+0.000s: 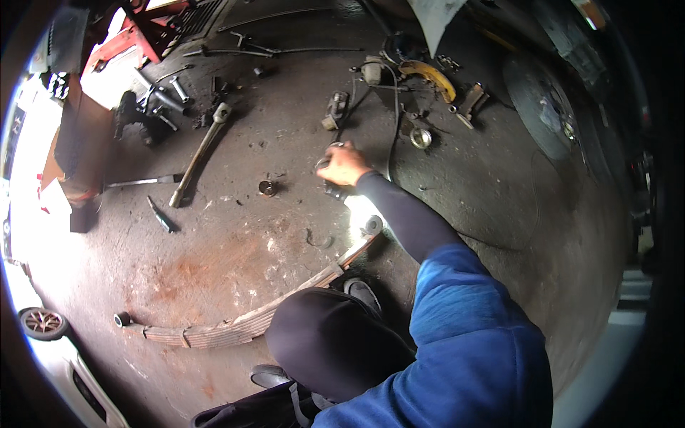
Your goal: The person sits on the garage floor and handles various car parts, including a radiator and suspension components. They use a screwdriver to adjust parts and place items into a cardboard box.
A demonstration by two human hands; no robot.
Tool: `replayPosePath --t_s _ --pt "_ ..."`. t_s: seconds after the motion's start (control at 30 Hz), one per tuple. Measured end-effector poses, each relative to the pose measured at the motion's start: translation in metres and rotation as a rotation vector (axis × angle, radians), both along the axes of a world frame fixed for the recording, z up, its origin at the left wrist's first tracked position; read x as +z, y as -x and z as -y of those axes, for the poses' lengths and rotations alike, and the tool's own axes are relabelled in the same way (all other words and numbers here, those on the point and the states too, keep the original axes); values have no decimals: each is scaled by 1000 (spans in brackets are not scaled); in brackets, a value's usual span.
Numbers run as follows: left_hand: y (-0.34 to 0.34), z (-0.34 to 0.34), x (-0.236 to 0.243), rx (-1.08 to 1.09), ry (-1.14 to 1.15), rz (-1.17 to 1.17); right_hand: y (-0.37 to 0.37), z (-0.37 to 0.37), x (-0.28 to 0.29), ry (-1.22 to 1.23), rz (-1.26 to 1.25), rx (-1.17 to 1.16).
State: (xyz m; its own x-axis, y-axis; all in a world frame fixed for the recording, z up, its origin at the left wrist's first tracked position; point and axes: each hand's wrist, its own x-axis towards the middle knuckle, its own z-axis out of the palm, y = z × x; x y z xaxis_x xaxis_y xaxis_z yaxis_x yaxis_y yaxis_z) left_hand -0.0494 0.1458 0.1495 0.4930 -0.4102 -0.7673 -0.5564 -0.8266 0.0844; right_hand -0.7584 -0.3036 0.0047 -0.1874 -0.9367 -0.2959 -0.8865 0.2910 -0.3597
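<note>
holding noted: the bare right hand (344, 165), out at near full reach, has its grip bent round a dark, roundish metal part (322, 163) above the floor (457, 167). back of hand faces up, so most of the part is covered; how firmly it is pinched cannot be told. a hold from above presumably suits a low, small piece. left hand: out of view.

just below the wrist: a glaring white patch of light (360, 208), source unclear. touching its lower edge, the grey, round end eye (372, 225) of a long, curved stack of brown metal leaves (214, 337), which lies bowed toward the person; probably too heavy and long to be kept anywhere but on the floor.

left of the hand, apart: a small, dark, ring-shaped metal cup (267, 187), lying flat, perhaps so that it cannot roll. beyond the hand: a dark, blocky metal piece (335, 110); to the right, a shiny, pale-gold round metal cup (421, 138), and further off a yellow, curved metal shoe (433, 77). loose spacing likely keeps parts distinct.

further left, a long, dull-metal bar with a thick head (201, 153) and a slim, teal-and-black hand tool (160, 215) lie singly; judged set there to be picked up easily. outermost, upper left: a red metal stand (128, 39).
</note>
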Motion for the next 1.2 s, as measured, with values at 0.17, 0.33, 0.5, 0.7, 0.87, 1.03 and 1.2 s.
replayPosePath --t_s 0.17,0.33,0.5,0.7,0.87,1.03,1.2 --pt "10 31 -5 -54 3 -9 179 -81 0 119 82 -508" --pt "0 37 5 -63 33 5 341 -193 -69 -39 245 -1234" --pt "-49 26 50 -39 110 62 413 -260 -109 -156 -161 -1221" --pt "-94 -7 118 92 109 161 408 -264 -96 -75 -384 -1088" --pt "-88 -58 158 193 -88 331 332 -189 -28 -203 -595 -887" --pt "-70 26 126 106 -33 301 96 -52 -17 561 78 15" --pt "27 245 56 -646 173 277 -140 13 -42 65 139 624"
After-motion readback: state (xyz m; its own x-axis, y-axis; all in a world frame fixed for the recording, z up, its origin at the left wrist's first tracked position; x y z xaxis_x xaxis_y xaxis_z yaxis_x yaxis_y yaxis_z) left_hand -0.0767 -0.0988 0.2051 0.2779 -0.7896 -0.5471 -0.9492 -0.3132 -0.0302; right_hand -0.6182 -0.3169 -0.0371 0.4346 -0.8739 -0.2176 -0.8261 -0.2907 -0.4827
